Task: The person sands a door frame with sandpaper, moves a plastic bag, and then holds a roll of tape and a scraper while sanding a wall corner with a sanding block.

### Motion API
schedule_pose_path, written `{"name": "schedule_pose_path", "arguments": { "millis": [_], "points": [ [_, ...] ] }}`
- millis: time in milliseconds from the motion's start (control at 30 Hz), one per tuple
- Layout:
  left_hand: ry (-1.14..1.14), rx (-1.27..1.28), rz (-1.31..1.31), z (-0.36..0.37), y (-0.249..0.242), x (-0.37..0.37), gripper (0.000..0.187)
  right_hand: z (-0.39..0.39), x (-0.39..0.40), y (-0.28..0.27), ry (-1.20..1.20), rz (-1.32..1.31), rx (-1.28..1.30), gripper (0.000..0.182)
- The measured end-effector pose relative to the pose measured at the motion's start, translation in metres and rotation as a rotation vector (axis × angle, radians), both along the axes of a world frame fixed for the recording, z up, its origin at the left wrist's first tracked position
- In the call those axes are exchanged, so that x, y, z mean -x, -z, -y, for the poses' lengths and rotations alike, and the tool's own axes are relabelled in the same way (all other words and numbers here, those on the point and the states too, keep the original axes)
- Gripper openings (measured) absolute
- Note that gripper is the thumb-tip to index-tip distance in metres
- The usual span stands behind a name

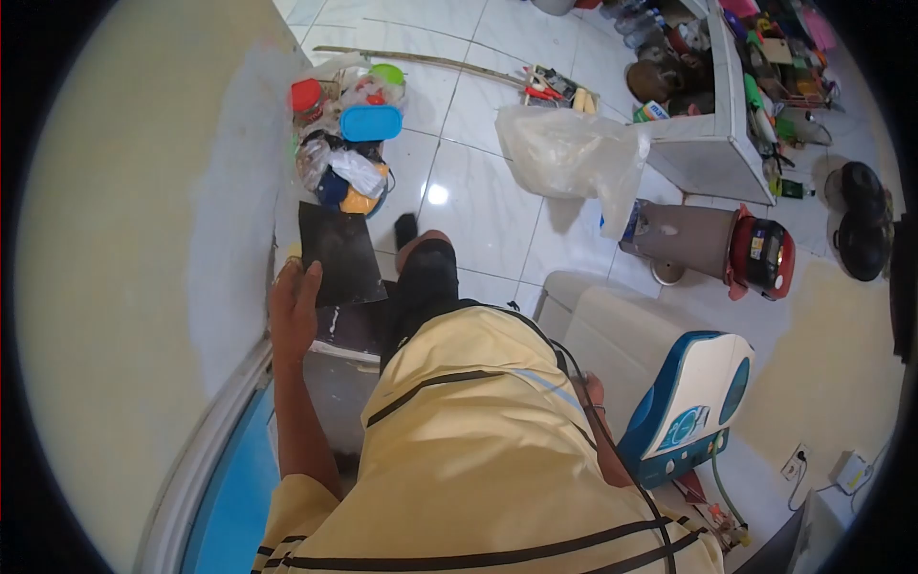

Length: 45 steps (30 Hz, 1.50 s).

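Observation:
My left hand (pixel 295 298) is closed on the near left edge of a dark, flat rectangular sheet (pixel 340 256). The sheet is thin and matt, possibly sandpaper, and is held out beside the pale wall (pixel 229 210). Below it lies a dark brown surface (pixel 354 327) with white marks. My right hand (pixel 593 390) hangs low at my side, close to a white and teal appliance (pixel 693 407). My shirt and a black cable partly cover that hand, so its fingers cannot be made out.
Bags and containers, among them a blue-lidded tub (pixel 371 123), sit along the wall ahead. Clear plastic sheeting (pixel 574 158) lies on the tiled floor (pixel 478 201). To the right are a grey bin-like container (pixel 684 234), a red-black appliance (pixel 765 253) and a crowded shelf (pixel 717 153).

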<state>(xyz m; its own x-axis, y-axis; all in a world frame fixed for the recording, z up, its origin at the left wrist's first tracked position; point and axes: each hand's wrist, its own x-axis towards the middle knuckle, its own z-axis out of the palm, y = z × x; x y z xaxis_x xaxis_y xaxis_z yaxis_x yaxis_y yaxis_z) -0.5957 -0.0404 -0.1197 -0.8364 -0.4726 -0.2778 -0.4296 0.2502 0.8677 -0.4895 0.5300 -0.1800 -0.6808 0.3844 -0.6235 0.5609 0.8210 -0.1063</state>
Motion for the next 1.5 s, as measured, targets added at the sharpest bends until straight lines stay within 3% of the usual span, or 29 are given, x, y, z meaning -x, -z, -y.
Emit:
{"name": "schedule_pose_path", "arguments": {
  "millis": [100,233,367,433,533,733,867,933,1067,1133,1200,1267,1300,1367,1467,1500],
  "points": [
    [0.013,-0.117,-0.012,-0.003,-0.003,0.039,0.028,-0.005,-0.005,0.015,0.109,-0.026,0.038,0.034],
    [0.125,-0.044,-0.008,-0.003,0.009,0.089,0.027,-0.033,0.000,0.066,0.165,-0.094,0.072,0.036],
    [0.138,-0.064,-0.015,-0.019,-0.003,0.150,0.028,-0.027,0.061,0.061,0.060,-0.074,0.044,0.039],
    [0.182,-0.061,-0.029,-0.027,-0.011,0.181,0.028,-0.001,0.110,0.029,0.038,-0.087,0.076,0.039],
    [0.262,-0.083,-0.038,-0.033,-0.011,0.227,0.030,0.023,0.172,0.000,0.177,-0.084,0.099,0.039],
    [0.378,-0.059,-0.160,-0.053,-0.005,0.313,0.029,0.043,0.220,-0.006,0.306,-0.251,0.171,0.035],
    [0.447,-0.055,-0.152,-0.074,-0.019,0.348,0.030,-0.004,0.189,0.063,-0.030,-0.157,0.099,0.032],
    [0.486,-0.034,-0.171,-0.081,-0.017,0.358,0.030,0.005,0.202,0.055,0.068,-0.197,0.132,0.030],
    [0.432,0.045,-0.137,-0.098,-0.015,0.373,0.029,-0.009,0.278,0.049,0.267,-0.326,0.297,0.027],
    [0.371,0.107,-0.151,-0.113,-0.016,0.385,0.028,0.001,0.371,0.009,0.085,-0.222,0.044,0.026],
    [0.282,0.150,-0.167,-0.131,-0.016,0.398,0.028,-0.012,0.449,0.001,-0.058,-0.560,0.147,0.021],
    [0.203,0.185,-0.211,-0.152,-0.017,0.417,0.027,0.003,0.546,-0.032,-0.037,-0.603,0.361,0.014],
    [0.175,0.184,-0.214,-0.163,-0.022,0.426,0.026,0.036,0.592,-0.067,0.223,-0.494,0.680,0.011],
    [0.100,0.184,-0.213,-0.178,-0.028,0.443,0.026,0.086,0.657,-0.090,0.205,-0.438,1.053,0.012],
    [-0.020,0.023,0.069,-0.182,-0.027,0.451,0.031,0.169,0.695,-0.107,-0.207,-0.084,1.249,0.018],
    [-0.118,0.171,-0.036,-0.183,-0.017,0.440,0.031,0.194,0.699,-0.106,-0.420,0.030,1.158,0.021]
  ]
}}
